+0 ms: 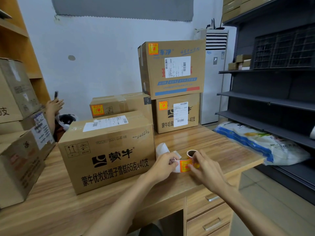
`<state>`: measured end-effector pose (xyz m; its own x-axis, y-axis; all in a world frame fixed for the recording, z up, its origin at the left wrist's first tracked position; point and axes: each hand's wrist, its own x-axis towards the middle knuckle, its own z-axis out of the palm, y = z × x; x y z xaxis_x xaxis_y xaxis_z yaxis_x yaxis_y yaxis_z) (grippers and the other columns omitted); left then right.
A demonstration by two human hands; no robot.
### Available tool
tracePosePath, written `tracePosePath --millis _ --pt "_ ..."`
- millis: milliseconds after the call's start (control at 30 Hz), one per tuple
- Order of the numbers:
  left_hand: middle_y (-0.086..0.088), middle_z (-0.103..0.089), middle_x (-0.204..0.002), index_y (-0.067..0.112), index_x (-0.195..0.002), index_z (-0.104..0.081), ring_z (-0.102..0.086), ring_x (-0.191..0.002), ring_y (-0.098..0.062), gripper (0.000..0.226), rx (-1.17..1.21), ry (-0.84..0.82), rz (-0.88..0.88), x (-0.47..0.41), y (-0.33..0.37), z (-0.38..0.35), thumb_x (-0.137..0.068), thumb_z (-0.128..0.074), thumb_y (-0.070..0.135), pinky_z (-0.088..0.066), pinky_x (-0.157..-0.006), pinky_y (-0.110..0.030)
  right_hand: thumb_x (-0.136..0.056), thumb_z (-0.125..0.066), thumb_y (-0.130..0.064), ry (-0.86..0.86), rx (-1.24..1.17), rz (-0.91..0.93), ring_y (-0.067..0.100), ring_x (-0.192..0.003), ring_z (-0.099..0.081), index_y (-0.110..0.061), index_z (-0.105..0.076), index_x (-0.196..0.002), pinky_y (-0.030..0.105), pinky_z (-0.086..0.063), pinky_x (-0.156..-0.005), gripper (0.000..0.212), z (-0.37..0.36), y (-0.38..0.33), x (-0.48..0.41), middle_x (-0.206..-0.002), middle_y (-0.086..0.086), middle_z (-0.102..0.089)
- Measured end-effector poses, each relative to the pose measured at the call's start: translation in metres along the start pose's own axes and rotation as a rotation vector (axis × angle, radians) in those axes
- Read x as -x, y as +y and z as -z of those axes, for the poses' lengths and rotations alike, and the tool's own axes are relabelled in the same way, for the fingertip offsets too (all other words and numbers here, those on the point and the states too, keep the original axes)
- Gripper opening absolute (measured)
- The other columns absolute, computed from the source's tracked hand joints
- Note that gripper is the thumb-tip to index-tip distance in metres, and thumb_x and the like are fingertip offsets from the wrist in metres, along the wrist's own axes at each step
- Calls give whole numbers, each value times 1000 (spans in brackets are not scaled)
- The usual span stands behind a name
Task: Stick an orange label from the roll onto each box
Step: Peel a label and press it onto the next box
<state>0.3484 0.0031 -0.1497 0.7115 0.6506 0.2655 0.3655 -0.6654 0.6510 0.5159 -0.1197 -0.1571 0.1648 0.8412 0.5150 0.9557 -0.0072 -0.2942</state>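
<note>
Left hand (163,166) pinches white backing strip (162,148) | right hand (207,169) grips roll of orange labels (191,153) | orange square label (185,165) between both hands | step: peeling, likely | next: free label, press onto unlabelled brown cardboard box (109,155) just left of left hand

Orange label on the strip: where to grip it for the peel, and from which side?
Probably pinch the orange label at a right-edge corner, coming from the right, where the right hand pinches. It lies flat on the backing strip, which the left hand pinches taut on the left; the roll stands just behind.
</note>
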Motion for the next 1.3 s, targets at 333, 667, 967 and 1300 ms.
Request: tracePosePath --millis 333,667,967,1300 --pt "-1 -61 -94 2 -102 -72 -60 -76 -9 18 129 -58 -31 5 15 -1 -102 -55 10 -58 -74 -34 -93 -61 -47 -5 -85 -30 7 -78 -55 -24 -59 -94 28 -44 -64 24 -15 -7 1 -95 -11 -53" --pt "1 -65 -97 12 -103 -75 -62 -80 -8 18 156 -60 -18 5 17 -3 -102 -57 10 -60 -76 -36 -92 -66 -38 36 -202 -96 9 -77 -56 -24 -61 -87 35 -47 -70 15 -15 -4 0 -91 -12 -58" --pt "-5 -68 -101 11 -104 -78 -63 -77 -6 15 160 -20 -20 6 20 -5 -99 -64 16 -57 -69 -26 -91 -66 -33 68 -255 -149 7 -79 -59 -28 -63 -87 32 -48 -71 8 -12 -4 3 -88 -14 -63" --pt "3 -59 -69 5 -98 -75 -55 -59 -6 15 127 116 63 3 18 0 -99 -61 11 -53 -57 -19 -80 -75 -18 83 -521 -280 12 -51 -51 -28 -65 -70 35 -45 -56 17 1 10 7 -63 -10 -62"
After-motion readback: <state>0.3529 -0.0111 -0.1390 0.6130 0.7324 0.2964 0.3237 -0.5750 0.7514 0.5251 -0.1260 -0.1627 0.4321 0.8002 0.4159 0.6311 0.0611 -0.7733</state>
